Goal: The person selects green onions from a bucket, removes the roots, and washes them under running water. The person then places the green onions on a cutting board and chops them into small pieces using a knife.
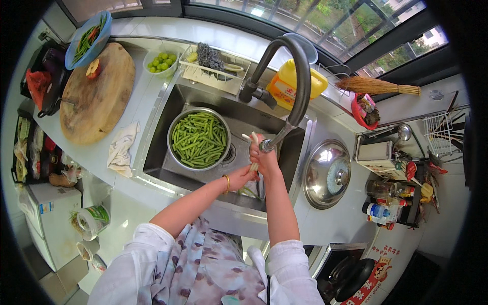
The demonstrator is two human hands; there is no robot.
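Observation:
Both my hands are over the right half of the steel sink (pixel 156 152), below the spout of the dark gooseneck faucet (pixel 303 84). Slender whitish stalks (pixel 252 166) run between them; their exact kind cannot be told. My right hand (pixel 263 154), partly hidden by the faucet head, is closed around their upper part. My left hand (pixel 244 177), with a gold bracelet at the wrist, grips their lower end. Left of my hands, a round metal bowl (pixel 228 148) full of cut green beans (pixel 199 140) stands in the sink. Some green stems (pixel 249 191) lie below my hands.
A round wooden cutting board (pixel 103 103) with a piece of apple (pixel 93 70) and a cloth (pixel 124 148) lie to the left. Behind the sink are a bowl of green fruit (pixel 162 63), a wire rack (pixel 213 82) and a yellow jug (pixel 286 82). A domed lid (pixel 324 167) lies right.

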